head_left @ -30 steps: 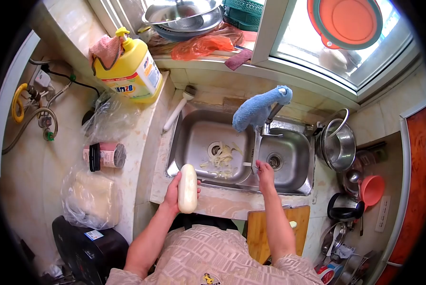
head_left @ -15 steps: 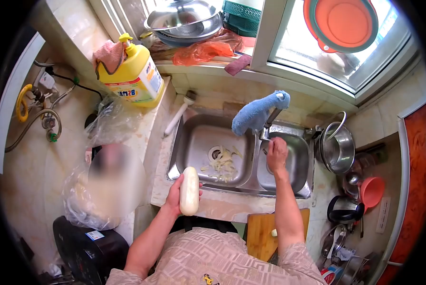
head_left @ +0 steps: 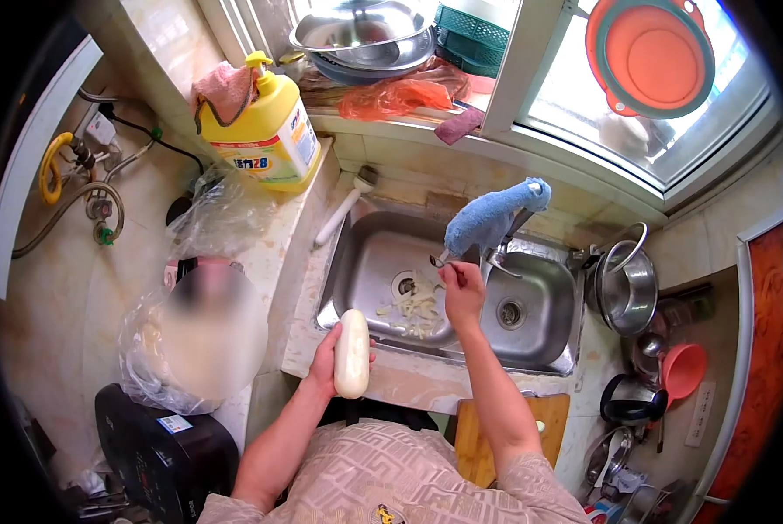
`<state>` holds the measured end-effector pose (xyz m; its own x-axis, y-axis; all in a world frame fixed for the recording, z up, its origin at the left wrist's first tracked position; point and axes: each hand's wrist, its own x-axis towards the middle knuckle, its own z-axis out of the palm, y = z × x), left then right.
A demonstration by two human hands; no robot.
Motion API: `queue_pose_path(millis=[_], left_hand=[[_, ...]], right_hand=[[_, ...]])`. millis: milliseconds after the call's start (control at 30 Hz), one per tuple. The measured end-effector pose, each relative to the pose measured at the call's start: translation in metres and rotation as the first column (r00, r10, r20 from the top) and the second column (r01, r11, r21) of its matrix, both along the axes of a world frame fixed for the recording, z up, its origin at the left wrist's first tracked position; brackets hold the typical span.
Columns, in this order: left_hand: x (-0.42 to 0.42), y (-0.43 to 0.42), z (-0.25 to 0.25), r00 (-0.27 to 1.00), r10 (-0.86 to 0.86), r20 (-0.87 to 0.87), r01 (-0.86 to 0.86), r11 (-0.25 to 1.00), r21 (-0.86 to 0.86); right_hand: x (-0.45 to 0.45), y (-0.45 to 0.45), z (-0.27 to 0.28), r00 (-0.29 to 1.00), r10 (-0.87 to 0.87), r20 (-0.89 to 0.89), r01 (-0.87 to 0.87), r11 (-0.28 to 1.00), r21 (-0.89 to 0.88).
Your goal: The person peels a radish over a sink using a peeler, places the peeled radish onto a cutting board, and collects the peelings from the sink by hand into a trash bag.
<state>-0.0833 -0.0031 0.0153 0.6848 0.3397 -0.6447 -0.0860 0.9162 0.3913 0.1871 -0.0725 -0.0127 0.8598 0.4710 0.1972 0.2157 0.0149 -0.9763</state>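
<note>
A peeled white radish (head_left: 351,354) lies upright along the palm of my left hand (head_left: 325,360), whose fingers wrap round it in front of the sink's near edge. My right hand (head_left: 464,293) is closed over the sink divider, holding a small metal tool that looks like a peeler (head_left: 440,260); its handle is hidden in the fist. Pale peelings (head_left: 418,301) lie round the drain of the left sink basin (head_left: 365,253). Just beyond my right hand is the faucet, its spout wrapped in a blue cloth (head_left: 488,218).
Right of the divider is the smaller basin (head_left: 540,336). A wooden cutting board (head_left: 544,428) lies at the near counter edge. On the left ledge stands a yellow pump bottle (head_left: 265,144); a white-handled brush (head_left: 343,210) leans by the sink. Metal pots (head_left: 627,293) stand at right.
My right hand has moved left from beside the faucet to over the divider, bringing the peeler into clearer view. My left hand still holds the radish. The camera view has shifted slightly.
</note>
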Motion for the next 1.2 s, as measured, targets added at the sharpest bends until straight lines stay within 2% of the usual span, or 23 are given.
queue_pose_path(millis=[33, 133, 167, 267, 333, 400, 467, 500, 533, 600, 667, 700, 767, 800, 833, 867, 900, 1000, 1100, 1200], left_hand=[[0.0, 0.0, 0.0, 1.0, 0.001, -0.004, -0.001, 1.0, 0.005], [-0.001, 0.002, -0.001, 1.0, 0.005, 0.013, -0.005, 1.0, -0.001], [-0.001, 0.001, -0.004, 1.0, -0.003, 0.029, 0.004, 0.999, -0.034], [-0.001, 0.004, -0.004, 0.997, -0.024, 0.075, 0.03, 0.997, -0.075], [0.006, 0.001, 0.008, 0.994, -0.029, 0.109, 0.036, 0.998, -0.056], [0.008, 0.002, 0.013, 0.989, -0.043, 0.145, 0.055, 0.996, -0.075], [0.009, 0.003, 0.013, 0.984, -0.074, 0.16, 0.088, 0.993, -0.083], [0.009, 0.005, 0.01, 0.979, -0.094, 0.18, 0.108, 0.991, -0.073], [0.01, 0.004, 0.013, 0.982, -0.092, 0.163, 0.106, 0.992, -0.075], [0.016, 0.006, 0.021, 0.987, -0.081, 0.139, 0.092, 0.993, -0.071], [0.019, 0.011, 0.019, 0.991, -0.124, 0.055, 0.125, 0.992, -0.011], [0.021, 0.014, 0.012, 0.988, -0.151, 0.023, 0.15, 0.988, 0.02], [0.026, 0.016, 0.011, 0.979, -0.2, -0.03, 0.201, 0.979, 0.041], [0.029, 0.014, 0.013, 0.978, -0.188, -0.086, 0.193, 0.98, 0.043], [0.036, 0.015, 0.015, 0.975, -0.173, -0.138, 0.181, 0.982, 0.051], [0.04, 0.017, 0.014, 0.972, -0.144, -0.188, 0.158, 0.985, 0.062], [0.036, 0.015, 0.01, 0.968, -0.168, -0.187, 0.183, 0.981, 0.068], [0.043, 0.026, 0.003, 0.957, -0.23, -0.177, 0.251, 0.962, 0.109], [0.047, 0.024, 0.008, 0.953, -0.227, -0.202, 0.255, 0.959, 0.121], [0.047, 0.026, -0.005, 0.952, -0.229, -0.204, 0.26, 0.955, 0.141]], right_hand=[[0.0, -0.009, 0.007, 0.96, 0.004, 0.282, 0.021, 0.996, -0.086], [0.008, -0.024, 0.017, 0.85, -0.073, 0.522, 0.113, 0.992, -0.046], [0.016, -0.028, 0.02, 0.844, -0.044, 0.534, 0.108, 0.99, -0.089], [0.059, -0.047, -0.005, 0.992, 0.085, 0.088, -0.069, 0.983, -0.168], [0.108, -0.067, -0.057, 0.997, 0.039, 0.061, -0.027, 0.982, -0.189], [0.132, -0.075, -0.055, 0.981, 0.117, -0.153, -0.123, 0.992, -0.031], [0.149, -0.069, -0.044, 0.989, 0.148, -0.026, -0.15, 0.982, -0.118], [0.148, -0.067, -0.034, 0.981, 0.144, -0.133, -0.15, 0.988, -0.036], [0.144, -0.064, -0.03, 0.975, 0.171, -0.141, -0.176, 0.984, -0.018], [0.122, -0.063, -0.017, 0.971, 0.188, -0.147, -0.223, 0.934, -0.279], [0.081, -0.058, -0.006, 0.828, 0.396, -0.398, -0.486, 0.859, -0.158], [0.059, -0.053, 0.004, 0.71, 0.405, -0.576, -0.494, 0.87, 0.004], [0.017, -0.039, -0.053, 0.931, 0.286, -0.225, -0.354, 0.857, -0.375], [-0.005, -0.035, -0.053, 0.933, 0.296, -0.206, -0.36, 0.809, -0.464], [-0.026, -0.035, -0.031, 0.888, 0.393, -0.236, -0.454, 0.831, -0.323], [-0.045, -0.031, -0.007, 0.845, 0.392, -0.365, -0.489, 0.842, -0.227], [-0.062, -0.032, 0.018, 0.629, 0.435, -0.644, -0.568, 0.823, 0.001], [-0.088, -0.034, 0.055, 0.405, 0.572, -0.714, -0.723, 0.678, 0.132], [-0.098, -0.032, 0.061, 0.363, 0.655, -0.663, -0.812, 0.571, 0.12], [-0.095, -0.027, 0.056, 0.478, 0.682, -0.554, -0.805, 0.593, 0.035]])
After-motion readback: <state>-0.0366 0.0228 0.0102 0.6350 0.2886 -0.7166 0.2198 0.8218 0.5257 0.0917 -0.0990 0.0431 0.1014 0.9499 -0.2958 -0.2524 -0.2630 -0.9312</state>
